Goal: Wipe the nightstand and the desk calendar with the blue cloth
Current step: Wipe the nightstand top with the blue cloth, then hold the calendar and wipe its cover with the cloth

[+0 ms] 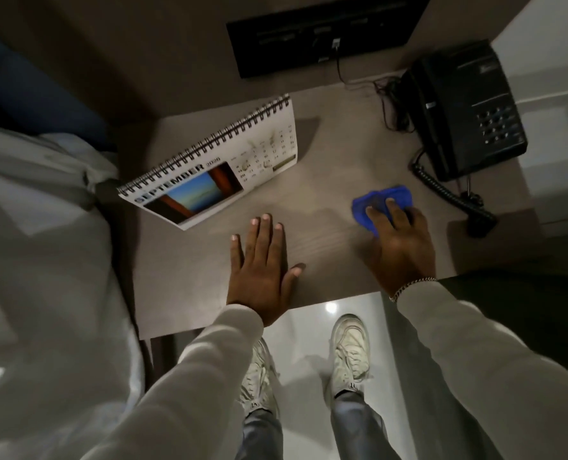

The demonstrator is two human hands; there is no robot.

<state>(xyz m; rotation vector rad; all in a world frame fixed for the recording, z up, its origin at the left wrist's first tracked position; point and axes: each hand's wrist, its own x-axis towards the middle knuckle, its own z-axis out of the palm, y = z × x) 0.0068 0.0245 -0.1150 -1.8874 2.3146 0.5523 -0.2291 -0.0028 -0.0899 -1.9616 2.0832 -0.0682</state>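
The grey-brown nightstand top [315, 180] fills the middle of the view. A spiral-bound desk calendar [222, 161] showing SEPTEMBER stands tilted at its back left. My right hand [398, 240] presses a folded blue cloth [380, 202] flat on the right side of the top, fingers over the cloth. My left hand [262, 263] lies flat on the front middle of the top, fingers spread, holding nothing, just in front of the calendar.
A black telephone [462, 111] with a coiled cord [448, 194] sits at the back right corner. A dark wall panel [322, 31] with a plugged cable is behind. White bedding [43, 260] borders the left edge. My shoes [349, 350] stand on a glossy floor.
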